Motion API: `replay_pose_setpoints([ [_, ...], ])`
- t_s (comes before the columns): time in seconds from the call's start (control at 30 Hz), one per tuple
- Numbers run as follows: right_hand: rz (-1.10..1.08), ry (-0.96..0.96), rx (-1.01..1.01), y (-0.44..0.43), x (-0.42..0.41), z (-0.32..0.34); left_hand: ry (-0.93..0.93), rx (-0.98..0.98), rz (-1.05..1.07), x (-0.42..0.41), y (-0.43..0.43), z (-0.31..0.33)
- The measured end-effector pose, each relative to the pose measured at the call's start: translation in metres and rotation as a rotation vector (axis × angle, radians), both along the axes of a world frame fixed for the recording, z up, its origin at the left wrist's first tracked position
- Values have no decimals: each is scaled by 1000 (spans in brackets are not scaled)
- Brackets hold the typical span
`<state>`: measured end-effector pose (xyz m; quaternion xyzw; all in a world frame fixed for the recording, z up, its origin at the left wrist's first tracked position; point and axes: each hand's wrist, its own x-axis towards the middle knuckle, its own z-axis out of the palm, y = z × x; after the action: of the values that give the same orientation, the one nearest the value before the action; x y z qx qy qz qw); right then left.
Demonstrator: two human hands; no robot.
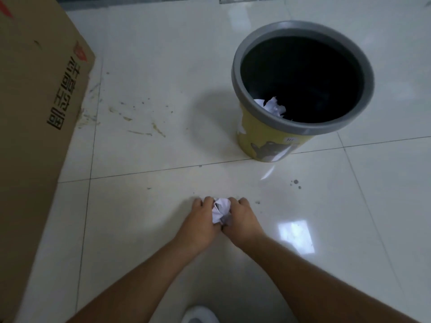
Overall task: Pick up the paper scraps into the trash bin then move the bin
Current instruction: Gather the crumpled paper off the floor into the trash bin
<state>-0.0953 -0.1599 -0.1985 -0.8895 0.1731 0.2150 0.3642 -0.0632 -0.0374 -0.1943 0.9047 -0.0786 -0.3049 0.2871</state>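
Glossy, smooth pale tile on the floor (pixel 163 66), mirror-bright at lower right, smeared with dull stains at centre left. Matt brown corrugated cardboard on the box (pixel 35 113) along the left edge, printed in dark and red ink. Smooth grey plastic rim on the trash bin (pixel 303 130) at upper right, satin yellow printed wall below. Crumpled white paper (pixel 271 106) inside, creased and matt. Same crinkled white paper in the scrap (pixel 220 212) at lower centre, pressed between bare left hand (pixel 200 220) and right hand (pixel 242 217).
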Motion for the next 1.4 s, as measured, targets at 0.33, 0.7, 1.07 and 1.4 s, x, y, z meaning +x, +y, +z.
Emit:
replay_pose_setpoints([
  [0.33, -14, -558, -17, -6, 137, 170, -576, -145, 162, 134, -7, 157],
  [0.7, -182, -702, -192, -123, 156, 256, -588, -354, -32, 180, -135, 246],
  [1.07, -257, -718, -192, -165, 155, 244, -531, -376, -43, 177, -171, 245],
  [1.4, -159, -507, -310, -191, 151, 240, -359, -260, -202, 183, -153, 232],
])
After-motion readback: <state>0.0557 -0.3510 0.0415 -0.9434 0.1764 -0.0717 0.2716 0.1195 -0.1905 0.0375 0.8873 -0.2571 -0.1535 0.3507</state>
